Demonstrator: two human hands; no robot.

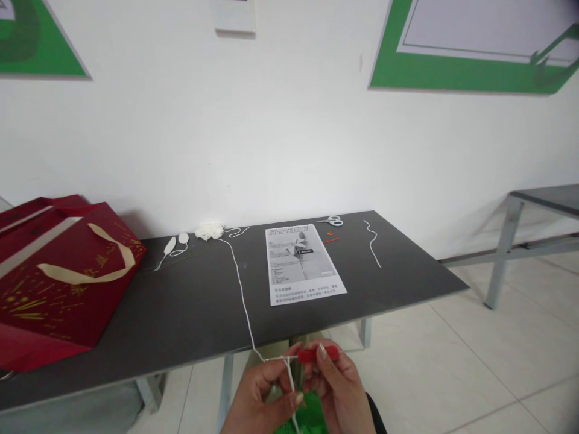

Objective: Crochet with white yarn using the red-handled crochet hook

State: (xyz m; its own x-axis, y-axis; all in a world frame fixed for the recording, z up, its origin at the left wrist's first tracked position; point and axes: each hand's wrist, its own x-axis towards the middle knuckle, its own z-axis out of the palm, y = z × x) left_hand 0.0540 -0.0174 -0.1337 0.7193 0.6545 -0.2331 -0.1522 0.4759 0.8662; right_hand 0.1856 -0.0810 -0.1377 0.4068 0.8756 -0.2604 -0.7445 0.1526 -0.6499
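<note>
In front of the table's near edge, my right hand [338, 386] grips a crochet hook [312, 354] by its red handle, the shaft pointing left. My left hand [265, 392] is closed beside it, pinching white yarn [290, 374] that hangs down from the hook. From my left hand a strand of yarn [242, 289] runs up across the table to a loose white yarn bundle [209, 231] near the wall. The hook's tip is too small to make out.
The dark table [190, 319] carries a printed sheet [303, 265], scissors [335, 220], a small orange-red tool [332, 240], a cut yarn piece [373, 241], and white crocheted pieces [170, 246]. Red gift bags [76, 301] stand at left. Another table [547, 199] is at right.
</note>
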